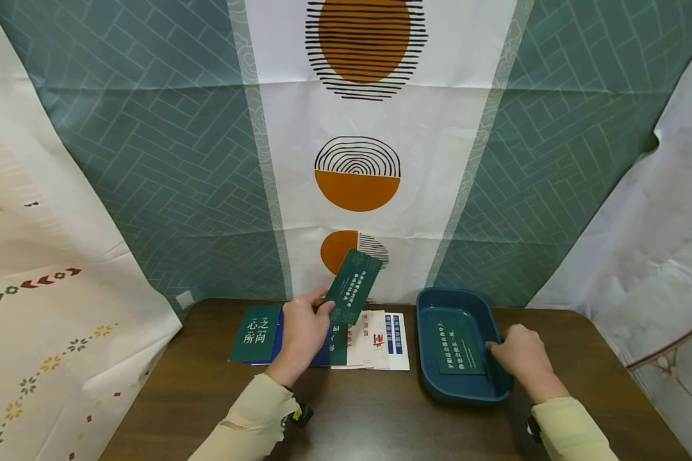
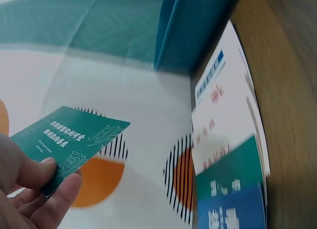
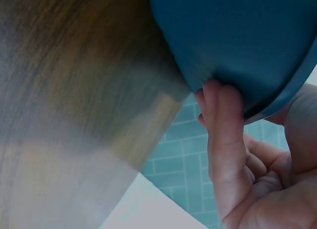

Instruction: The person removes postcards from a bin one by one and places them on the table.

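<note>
My left hand (image 1: 307, 330) pinches a green card (image 1: 354, 286) with white lettering between thumb and fingers, raised above a row of cards. In the left wrist view the card (image 2: 69, 142) tilts away from the fingertips. Below it the row holds a green card (image 1: 256, 333), a dark blue one mostly hidden by the hand, and white cards (image 1: 398, 346) with red and blue print. My right hand (image 1: 521, 355) grips the right wall of a blue tray (image 1: 464, 392), thumb over the rim and fingers against the outside. One green card (image 1: 460, 346) lies flat inside the tray.
A brown wooden table (image 1: 369, 416) carries everything. Behind it hangs a green and white cloth (image 1: 357, 115) with orange circles. Pale patterned fabric (image 1: 63, 320) drapes at the left, and white fabric (image 1: 657, 269) at the right.
</note>
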Action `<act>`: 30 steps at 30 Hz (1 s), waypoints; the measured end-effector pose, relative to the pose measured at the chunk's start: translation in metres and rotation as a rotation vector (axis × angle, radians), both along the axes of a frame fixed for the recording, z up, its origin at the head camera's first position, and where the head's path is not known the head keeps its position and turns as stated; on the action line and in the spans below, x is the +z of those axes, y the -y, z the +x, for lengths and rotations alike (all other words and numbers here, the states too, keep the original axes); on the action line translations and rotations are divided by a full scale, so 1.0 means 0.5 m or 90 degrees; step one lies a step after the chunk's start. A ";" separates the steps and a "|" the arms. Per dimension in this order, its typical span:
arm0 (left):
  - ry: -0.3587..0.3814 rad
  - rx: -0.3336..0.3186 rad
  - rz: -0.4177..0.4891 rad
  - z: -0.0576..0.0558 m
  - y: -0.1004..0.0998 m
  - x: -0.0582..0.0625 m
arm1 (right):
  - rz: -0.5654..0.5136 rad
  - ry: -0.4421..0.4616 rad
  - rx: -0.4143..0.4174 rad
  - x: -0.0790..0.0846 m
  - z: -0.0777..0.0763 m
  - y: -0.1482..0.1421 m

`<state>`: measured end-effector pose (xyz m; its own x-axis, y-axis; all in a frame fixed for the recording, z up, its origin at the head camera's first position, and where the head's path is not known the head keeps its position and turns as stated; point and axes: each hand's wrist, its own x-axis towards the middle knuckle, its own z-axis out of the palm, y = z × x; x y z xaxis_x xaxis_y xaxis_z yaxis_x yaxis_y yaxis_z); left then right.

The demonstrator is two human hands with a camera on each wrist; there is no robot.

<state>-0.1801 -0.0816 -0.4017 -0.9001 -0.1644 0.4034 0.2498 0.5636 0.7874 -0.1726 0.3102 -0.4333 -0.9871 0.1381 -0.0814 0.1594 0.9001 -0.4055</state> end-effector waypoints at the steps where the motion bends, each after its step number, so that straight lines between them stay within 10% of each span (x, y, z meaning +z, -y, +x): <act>1: -0.007 0.011 -0.001 0.000 0.011 -0.001 | -0.004 0.000 -0.001 0.000 0.001 0.001; 30: -0.026 0.222 -0.076 0.018 0.266 -0.031 | 0.003 -0.090 -0.014 -0.008 -0.003 -0.003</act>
